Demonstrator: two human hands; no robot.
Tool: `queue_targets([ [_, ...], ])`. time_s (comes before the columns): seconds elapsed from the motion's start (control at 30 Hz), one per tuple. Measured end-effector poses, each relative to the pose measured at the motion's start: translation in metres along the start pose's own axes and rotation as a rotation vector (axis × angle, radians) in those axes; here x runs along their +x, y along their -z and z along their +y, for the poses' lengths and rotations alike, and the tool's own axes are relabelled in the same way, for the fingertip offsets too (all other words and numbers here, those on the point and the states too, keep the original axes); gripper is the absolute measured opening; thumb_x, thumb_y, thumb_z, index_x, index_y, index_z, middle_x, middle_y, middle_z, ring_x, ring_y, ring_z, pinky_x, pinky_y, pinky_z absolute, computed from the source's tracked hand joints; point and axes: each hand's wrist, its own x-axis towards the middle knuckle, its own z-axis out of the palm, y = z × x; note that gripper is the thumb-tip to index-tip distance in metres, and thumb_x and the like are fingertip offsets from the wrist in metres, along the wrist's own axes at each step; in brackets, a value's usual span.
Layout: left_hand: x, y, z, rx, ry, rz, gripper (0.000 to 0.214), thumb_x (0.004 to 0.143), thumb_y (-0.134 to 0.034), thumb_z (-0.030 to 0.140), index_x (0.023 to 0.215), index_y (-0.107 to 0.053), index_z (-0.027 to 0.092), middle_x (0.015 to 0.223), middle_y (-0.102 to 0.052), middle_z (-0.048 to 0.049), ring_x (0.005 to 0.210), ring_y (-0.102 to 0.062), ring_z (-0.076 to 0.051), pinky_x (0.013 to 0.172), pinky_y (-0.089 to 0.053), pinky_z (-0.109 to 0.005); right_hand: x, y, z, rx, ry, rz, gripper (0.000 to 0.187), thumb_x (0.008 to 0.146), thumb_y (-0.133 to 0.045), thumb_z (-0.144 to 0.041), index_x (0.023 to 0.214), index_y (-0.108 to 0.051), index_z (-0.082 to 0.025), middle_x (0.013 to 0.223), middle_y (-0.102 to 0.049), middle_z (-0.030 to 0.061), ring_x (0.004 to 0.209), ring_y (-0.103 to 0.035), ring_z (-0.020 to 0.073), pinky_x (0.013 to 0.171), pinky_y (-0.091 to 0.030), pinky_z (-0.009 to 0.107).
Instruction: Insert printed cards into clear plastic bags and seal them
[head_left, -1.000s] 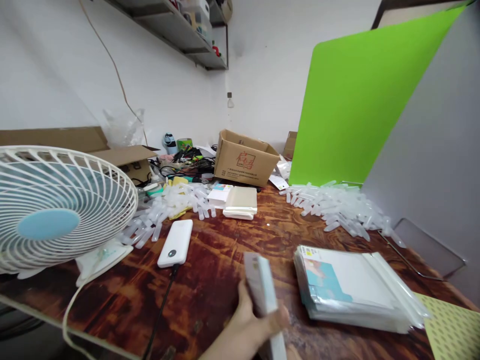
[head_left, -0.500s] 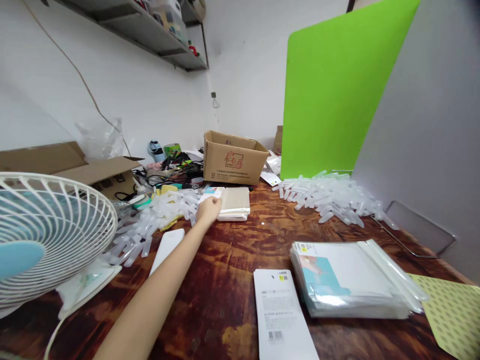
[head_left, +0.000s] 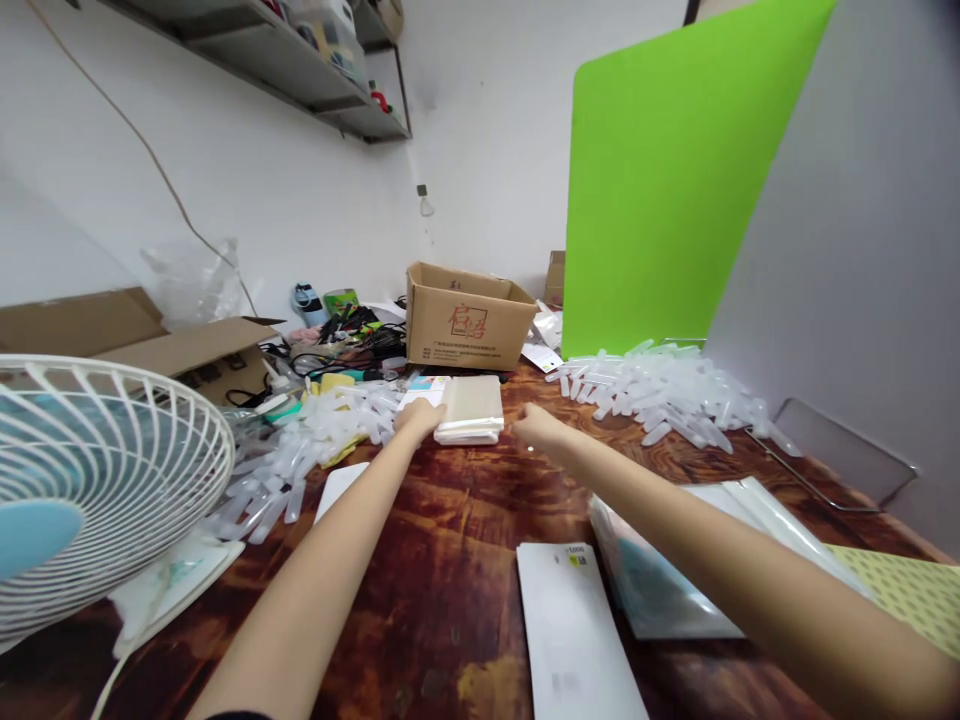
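Observation:
At the far middle of the table lies a stack of clear plastic bags with printed cards, its beige part facing up on the right. My left hand is closed at the stack's left edge, thumb on top. My right hand hovers just right of the stack, slightly apart from it. Its fingers are curled, and nothing shows between them. Beneath my right forearm sits a larger pile of bagged cards, partly covered. A pile of white printed cards lies nearer to me.
Heaps of translucent plastic tubes lie left and right. A cardboard box stands behind the stack. A white fan fills the near left. A green panel rises at the right, beside a wire stand.
My right arm has come into view from the right, reaching across the bagged cards toward the stack. My left hand stays at the stack's left edge. The view has shifted slightly.

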Motion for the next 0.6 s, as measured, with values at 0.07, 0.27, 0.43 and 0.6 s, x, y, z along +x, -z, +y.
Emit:
queue_targets([
  [0.07, -0.006, -0.001, -0.006, -0.057, 0.015, 0.019, 0.034, 0.09, -0.061, 0.036, 0.118, -0.059, 0.017, 0.12, -0.063, -0.0088, 0.101, -0.064, -0.023, 0.085, -0.055, -0.045, 0.038, -0.011, -0.003, 0.029, -0.067, -0.024, 0.033, 0.093, -0.059, -0.037, 0.119, -0.056, -0.016, 0.118, -0.06, 0.0075, 0.099, -0.062, 0.0191, 0.083, -0.055, 0.039],
  [0.27, -0.042, -0.036, -0.019, -0.314, 0.046, 0.246, 0.03, 0.091, -0.059, 0.036, 0.116, -0.061, 0.018, 0.118, -0.064, -0.0083, 0.101, -0.064, -0.022, 0.086, -0.054, -0.044, 0.087, -0.029, 0.016, 0.07, -0.245, -0.155, 0.035, 0.093, -0.058, -0.039, 0.121, -0.056, -0.016, 0.119, -0.06, 0.0081, 0.101, -0.062, 0.0201, 0.085, -0.054, 0.041],
  [0.43, -0.054, -0.067, -0.025, -0.519, 0.045, 0.476, 0.03, 0.092, -0.058, 0.034, 0.118, -0.06, 0.018, 0.121, -0.063, -0.0087, 0.102, -0.063, -0.022, 0.087, -0.054, -0.045, 0.11, -0.03, 0.025, 0.094, -0.311, -0.179, 0.035, 0.093, -0.058, -0.039, 0.121, -0.056, -0.017, 0.12, -0.06, 0.0082, 0.102, -0.062, 0.0204, 0.086, -0.054, 0.042],
  [0.6, -0.044, -0.074, -0.033, -0.628, 0.042, 0.556, 0.029, 0.092, -0.058, 0.034, 0.116, -0.06, 0.018, 0.117, -0.064, -0.0082, 0.099, -0.064, -0.021, 0.086, -0.055, -0.044, 0.118, -0.032, 0.031, 0.136, -0.317, -0.153, 0.035, 0.093, -0.058, -0.039, 0.121, -0.056, -0.017, 0.12, -0.06, 0.0082, 0.102, -0.062, 0.0204, 0.086, -0.054, 0.042],
])
